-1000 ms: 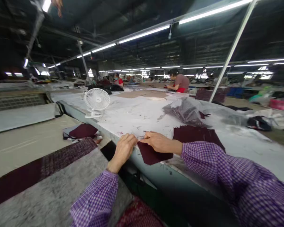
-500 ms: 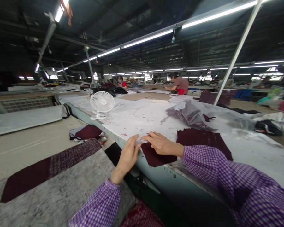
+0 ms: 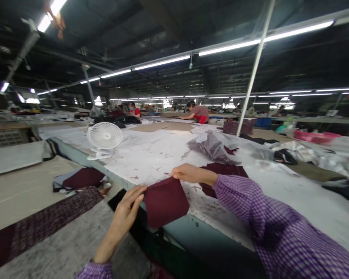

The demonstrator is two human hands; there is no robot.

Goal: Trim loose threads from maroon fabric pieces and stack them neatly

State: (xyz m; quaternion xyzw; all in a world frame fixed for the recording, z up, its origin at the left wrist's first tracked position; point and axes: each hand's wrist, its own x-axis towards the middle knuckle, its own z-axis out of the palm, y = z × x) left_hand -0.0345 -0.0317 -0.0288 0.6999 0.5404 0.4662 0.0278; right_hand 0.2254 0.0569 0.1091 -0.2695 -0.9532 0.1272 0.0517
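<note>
A dark maroon fabric piece [image 3: 165,200] is lifted off the edge of the white paper-covered table [image 3: 163,151]. My right hand [image 3: 189,173] pinches its upper right corner. My left hand [image 3: 128,211] holds its left edge with the fingers stretched along it. A stack of like maroon pieces [image 3: 223,172] lies on the table just behind my right wrist. Both my sleeves are purple check.
A small white fan [image 3: 104,136] stands on the table at the left. A bag of dark cloth [image 3: 211,146] lies beyond the stack. Maroon cloth [image 3: 81,179] and long strips rest on the lower bench at left. People work at far tables.
The maroon piece lay flat on the table edge under my right hand; now both hands hold it raised off the edge. The view has swung a little to the right.
</note>
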